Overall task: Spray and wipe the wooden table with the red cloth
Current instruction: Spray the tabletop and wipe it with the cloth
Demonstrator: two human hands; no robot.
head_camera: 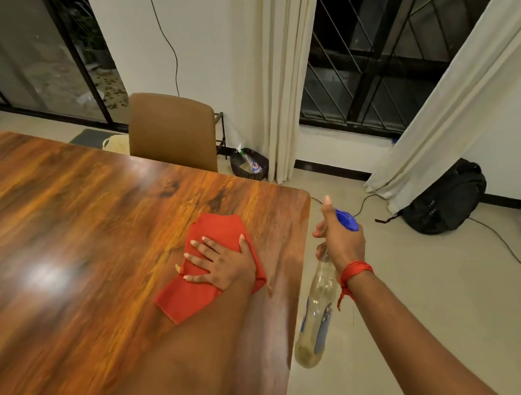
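The red cloth [216, 232] lies crumpled on the wooden table [90, 219] near its right edge. My left hand [223, 266] presses flat on the cloth with fingers spread, pointing left. My right hand [341, 238] is off the table's right edge, above the floor, gripping the neck of a clear spray bottle [318, 314] with a blue nozzle [348, 220]. The bottle hangs tilted, with a little yellowish liquid at its bottom. A red thread is tied around my right wrist.
A brown chair [172, 129] stands at the table's far side. A dark basket [250, 165] with bottles sits by the cream curtain [281, 86]. A black backpack [447, 201] and cables lie on the floor at right.
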